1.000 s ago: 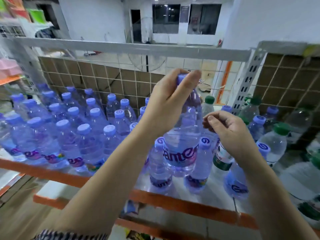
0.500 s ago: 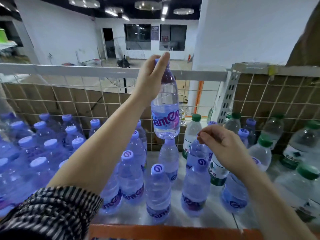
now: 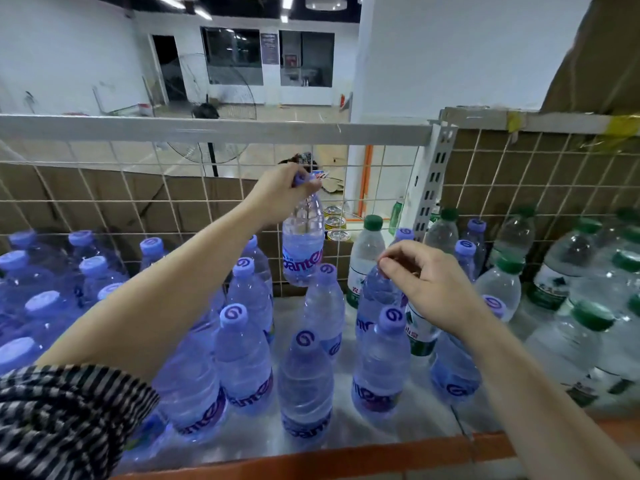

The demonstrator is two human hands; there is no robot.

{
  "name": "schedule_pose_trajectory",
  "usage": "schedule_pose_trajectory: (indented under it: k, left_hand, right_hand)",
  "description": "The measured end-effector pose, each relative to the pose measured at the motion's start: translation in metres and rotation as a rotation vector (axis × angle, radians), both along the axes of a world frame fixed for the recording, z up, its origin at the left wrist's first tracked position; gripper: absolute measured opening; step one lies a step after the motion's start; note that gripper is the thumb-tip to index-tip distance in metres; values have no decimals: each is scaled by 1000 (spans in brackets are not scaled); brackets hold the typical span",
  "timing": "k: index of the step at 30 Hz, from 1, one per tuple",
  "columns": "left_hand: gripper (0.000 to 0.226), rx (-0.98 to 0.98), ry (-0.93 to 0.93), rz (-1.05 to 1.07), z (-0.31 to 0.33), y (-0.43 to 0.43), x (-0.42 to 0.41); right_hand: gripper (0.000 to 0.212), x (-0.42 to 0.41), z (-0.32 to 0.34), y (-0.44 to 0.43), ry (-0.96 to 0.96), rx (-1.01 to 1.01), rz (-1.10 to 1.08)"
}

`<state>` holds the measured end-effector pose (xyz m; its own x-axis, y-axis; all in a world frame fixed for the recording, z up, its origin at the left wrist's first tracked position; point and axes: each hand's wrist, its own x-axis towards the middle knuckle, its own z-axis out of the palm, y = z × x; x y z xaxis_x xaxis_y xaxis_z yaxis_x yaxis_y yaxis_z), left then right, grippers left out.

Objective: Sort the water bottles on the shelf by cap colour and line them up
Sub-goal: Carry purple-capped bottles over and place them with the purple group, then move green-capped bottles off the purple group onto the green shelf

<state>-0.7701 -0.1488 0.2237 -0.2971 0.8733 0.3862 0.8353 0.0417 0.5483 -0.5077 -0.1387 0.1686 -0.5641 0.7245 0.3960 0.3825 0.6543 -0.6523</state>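
Our left hand [image 3: 282,194] clasps the purple-capped water bottle [image 3: 302,251] by its neck, above the shelf [image 3: 346,457]. Our right hand [image 3: 427,284] curls over a second bottle [image 3: 375,296]; we cannot tell if it grasps it.

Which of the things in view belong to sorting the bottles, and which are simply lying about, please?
Job: lifted purple-cap bottle in the left hand; blue-tinted bottle held at its top by the right hand; standing purple-cap bottles; green-cap bottles; shelf.
Lying about: fan; stacked cans; cardboard.
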Motion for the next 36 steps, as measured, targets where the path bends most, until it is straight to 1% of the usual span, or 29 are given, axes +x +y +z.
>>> schedule_pose_trajectory:
  k: [5, 9, 14, 18, 19, 21, 23, 25, 27, 29, 31, 34, 36]
  left_hand:
    - [34, -247, 229, -1, -23, -3, -5]
    - [35, -391, 267, -10, -42, -4, -12]
    - [32, -485, 296, -21, -48, -6, -12]
    - [40, -586, 386, 18, -36, -4, -13]
    - [41, -582, 409, 25, -34, -2, -11]
    - [46, -504, 416, 17, -31, 7, 2]
    - [50, -388, 337, -22, -29, 17, 23]
    - [51, -325, 213, -60, -29, 29, 44]
    - [49, -311, 73, -72, -33, 41, 63]
    - [46, -308, -55, -74, -39, 51, 80]
    - [44, -308, -139, -68, -46, 59, 90]
    - [44, -304, -193, -3, -53, 66, 93]
    - [45, -294, -207, 40, -56, 69, 90]
  right_hand:
    - [7, 3, -4, 4, -13, -3, -7]
    - [6, 7, -2, 6, -10, -4, -13]
    - [8, 16, 5, 14, -6, -5, -19]
    - [13, 32, 23, 31, -8, -10, -51]
    - [13, 36, 30, 36, -18, -24, -50]
    - [13, 46, 42, 48, -66, 7, -60]
    - [14, 55, 55, 61, -130, 69, -71]
    - [15, 60, 66, 77, -225, 97, -68]
    - [19, 61, 72, 96, -425, 115, -23]
    - [25, 57, 71, 114, -657, 133, 78]
    - [29, 52, 66, 127, -801, 139, 175]
    - [36, 46, 61, 138, -911, 132, 285]
    - [42, 44, 60, 143, -917, 62, 369]
